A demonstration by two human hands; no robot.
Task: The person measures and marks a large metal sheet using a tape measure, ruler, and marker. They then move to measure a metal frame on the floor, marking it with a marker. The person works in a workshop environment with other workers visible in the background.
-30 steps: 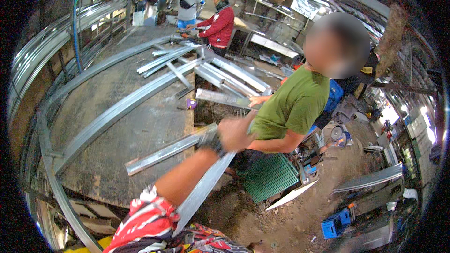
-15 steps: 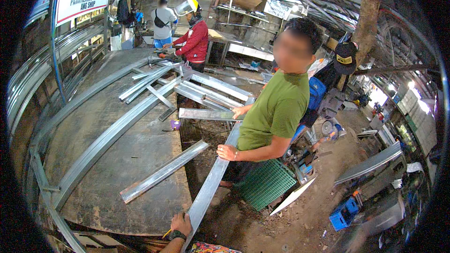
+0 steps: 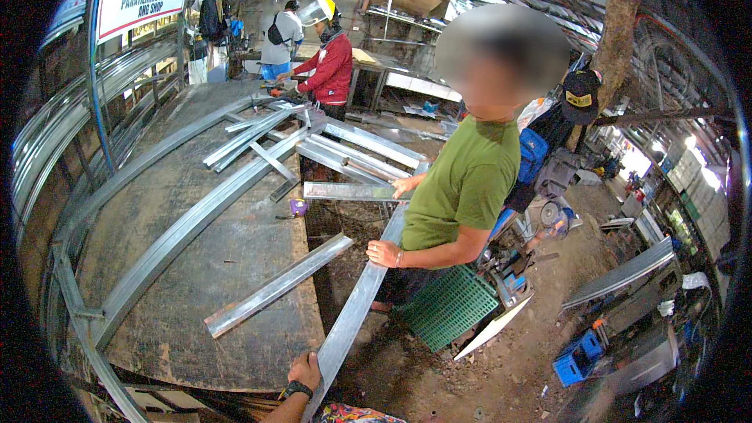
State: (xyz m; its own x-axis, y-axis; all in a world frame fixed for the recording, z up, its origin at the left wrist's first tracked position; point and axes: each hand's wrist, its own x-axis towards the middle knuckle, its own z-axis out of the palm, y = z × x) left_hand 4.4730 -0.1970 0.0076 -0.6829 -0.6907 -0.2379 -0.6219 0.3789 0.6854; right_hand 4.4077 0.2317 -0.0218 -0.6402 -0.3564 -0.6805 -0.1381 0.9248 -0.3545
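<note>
My left hand (image 3: 304,372), with a dark watch at its wrist, is closed on the near end of a long galvanized steel bar (image 3: 351,309). The bar slants away beside the table's right edge. A co-worker in a green shirt (image 3: 464,180) grips it farther up with one hand (image 3: 384,254). That person's other hand (image 3: 405,186) rests at the end of a shorter steel channel (image 3: 345,191). Something small and yellow pokes out by my wrist. Nearest my hand on the table lies a loose channel piece (image 3: 280,286). My right hand is out of view.
Long steel frame members (image 3: 192,227) and stacked channels (image 3: 251,141) cover parts of the dark wooden table (image 3: 157,345). A purple tape measure (image 3: 298,207) lies at its edge. Right stand a green plastic crate (image 3: 450,309) and a blue bin (image 3: 578,356). Two people work behind.
The view has shifted slightly, moving the scene a little to the right. The person in grey at the back has turned. Both grips on the long bar look the same.
</note>
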